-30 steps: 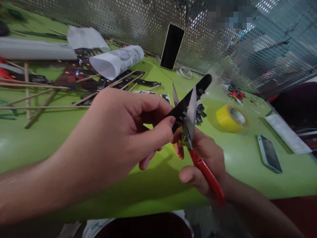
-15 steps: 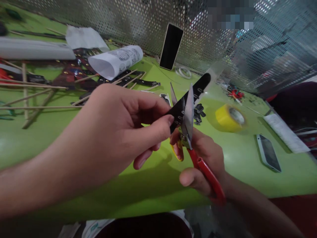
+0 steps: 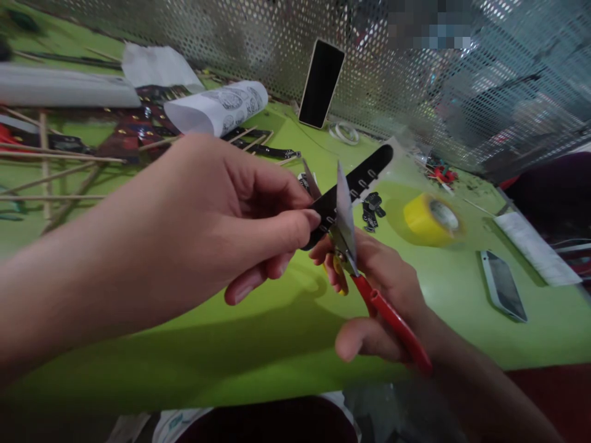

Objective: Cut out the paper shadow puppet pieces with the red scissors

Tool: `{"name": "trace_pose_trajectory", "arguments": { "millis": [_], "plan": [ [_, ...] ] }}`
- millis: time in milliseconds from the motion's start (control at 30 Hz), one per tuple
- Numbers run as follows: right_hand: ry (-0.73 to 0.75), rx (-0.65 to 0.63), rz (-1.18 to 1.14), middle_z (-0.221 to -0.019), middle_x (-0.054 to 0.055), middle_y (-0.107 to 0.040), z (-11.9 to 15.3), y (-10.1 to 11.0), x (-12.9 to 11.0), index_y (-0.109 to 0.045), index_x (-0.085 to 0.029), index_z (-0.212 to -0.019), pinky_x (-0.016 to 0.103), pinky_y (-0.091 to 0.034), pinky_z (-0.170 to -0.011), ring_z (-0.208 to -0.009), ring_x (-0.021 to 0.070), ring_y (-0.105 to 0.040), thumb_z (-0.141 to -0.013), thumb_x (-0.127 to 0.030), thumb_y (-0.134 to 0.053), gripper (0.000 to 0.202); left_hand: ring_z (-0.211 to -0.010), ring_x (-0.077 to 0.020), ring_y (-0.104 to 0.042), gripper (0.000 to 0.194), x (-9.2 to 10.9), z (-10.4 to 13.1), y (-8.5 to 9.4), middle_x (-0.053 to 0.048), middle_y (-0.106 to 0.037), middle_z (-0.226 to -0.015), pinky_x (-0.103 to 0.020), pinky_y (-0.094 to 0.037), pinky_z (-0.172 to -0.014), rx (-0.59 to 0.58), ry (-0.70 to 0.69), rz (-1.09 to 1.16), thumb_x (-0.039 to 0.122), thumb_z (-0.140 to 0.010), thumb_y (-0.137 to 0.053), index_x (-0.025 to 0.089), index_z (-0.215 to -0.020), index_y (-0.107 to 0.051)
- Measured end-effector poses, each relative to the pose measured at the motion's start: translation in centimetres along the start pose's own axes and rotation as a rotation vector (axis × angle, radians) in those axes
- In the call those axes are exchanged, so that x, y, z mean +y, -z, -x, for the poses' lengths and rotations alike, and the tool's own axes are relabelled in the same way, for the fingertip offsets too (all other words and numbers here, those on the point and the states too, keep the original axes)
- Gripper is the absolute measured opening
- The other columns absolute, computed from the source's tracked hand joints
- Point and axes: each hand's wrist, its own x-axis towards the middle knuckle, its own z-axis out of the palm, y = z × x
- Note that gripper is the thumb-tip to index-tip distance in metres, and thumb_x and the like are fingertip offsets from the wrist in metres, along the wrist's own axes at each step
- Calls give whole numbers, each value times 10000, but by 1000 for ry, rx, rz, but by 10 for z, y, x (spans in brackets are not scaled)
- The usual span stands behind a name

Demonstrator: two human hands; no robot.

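Your flat black strip [image 3: 369, 173], round-ended with a row of pale looped marks, slants in the air over the smooth green tabletop [image 3: 277, 351]. Your left hand [image 3: 221, 227] pinches its near end between thumb and fingers. Your right hand [image 3: 388, 277], half curled, holds the red-handled scissors [image 3: 344, 209], metal blades parted around the strip. Beyond lie small black cutouts [image 3: 370, 210]; right, a yellow tape roll [image 3: 420, 220]; far left, curled printed paper [image 3: 224, 106].

And the green surface [image 3: 462, 292] was busy: wooden sticks [image 3: 45, 135] crowded the left, small black pieces [image 3: 372, 206] lay mid-field, yellow tape [image 3: 418, 218] and pale-edged phone [image 3: 503, 285] right!
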Motion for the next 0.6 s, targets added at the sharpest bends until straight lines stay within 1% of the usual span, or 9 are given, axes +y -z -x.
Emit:
{"name": "trace_pose_trajectory", "arguments": {
  "millis": [67, 133, 167, 200, 267, 333, 433, 533, 600],
  "plan": [
    [-25, 6, -36, -952, 28, -658, 1, -1, 0, -730, -211, -1082, 366, -567, -784, -871, 219, -662, -810, -749, -925, 633, -382, -78, -583, 188, 6, -4, -4, 90, -628, -508, -139, -420, -375, -38, -51, -32, 229, -952, -656, 185, -828, -790],
    [-63, -11, -53, -971, 36, -674, 2, -1, -1, -738, -210, -1127, 362, -572, -795, -900, 224, -674, -868, -741, -881, 608, -303, -49, -513, 223, 12, -7, -7, 103, -640, -481, -117, -399, -343, -49, -77, -53, 242, -941, -668, 194, -761, -792],
    [-66, -16, -65, -974, 38, -680, 3, -2, -1, -741, -207, -1137, 357, -571, -790, -894, 220, -675, -885, -748, -862, 608, -279, -33, -486, 239, 14, -7, -7, 105, -673, -502, -104, -377, -328, -28, -45, -79, 224, -956, -657, 202, -770, -806],
    [-67, -16, -78, -977, 39, -685, 3, -2, -1, -745, -204, -1136, 353, -570, -787, -887, 215, -674, -884, -758, -856, 618, -248, -20, -430, 252, 16, -7, -8, 106, -656, -476, -103, -318, -293, -11, -36, -91, 234, -948, -678, 211, -727, -799],
    [-76, -3, -94, -980, 40, -690, 2, -2, 0, -751, -199, -1109, 349, -569, -791, -885, 211, -671, -844, -770, -883, 643, -233, -10, -419, 270, 17, -7, -6, 109, -658, -467, -92, -287, -277, -17, -28, -130, 220, -946, -681, 222, -708, -807],
    [-63, 4, -97, -968, 32, -686, 0, -2, 1, -746, -200, -1067, 352, -571, -800, -875, 209, -668, -797, -763, -925, 649, -233, -3, -429, 288, 17, -7, -4, 113, -672, -480, -76, -333, -301, -37, -32, -143, 216, -958, -686, 226, -693, -799],
    [6, -27, -46, -962, 19, -677, -3, 0, 3, -727, -207, -1073, 366, -592, -828, -859, 204, -676, -779, -711, -968, 631, -241, 5, -442, 295, 16, -8, -2, 125, -689, -505, -66, -429, -369, -55, -28, -122, 203, -982, -685, 224, -707, -792],
    [48, -64, -6, -1024, 32, -698, -5, 2, 4, -726, -206, -1128, 369, -619, -864, -917, 228, -717, -700, -673, -1032, 703, -236, 3, -428, 338, 16, -9, -3, 131, -668, -492, -77, -453, -376, -75, -12, -127, 201, -1001, -648, 214, -684, -762],
    [38, -70, -1, -1052, 45, -708, -5, 2, 3, -732, -208, -1152, 378, -630, -896, -958, 249, -734, -708, -679, -1024, 711, -230, -2, -408, 383, 17, -8, -5, 127, -652, -480, -92, -459, -366, -88, -9, -141, 206, -1008, -629, 215, -636, -719]
  ]
}}
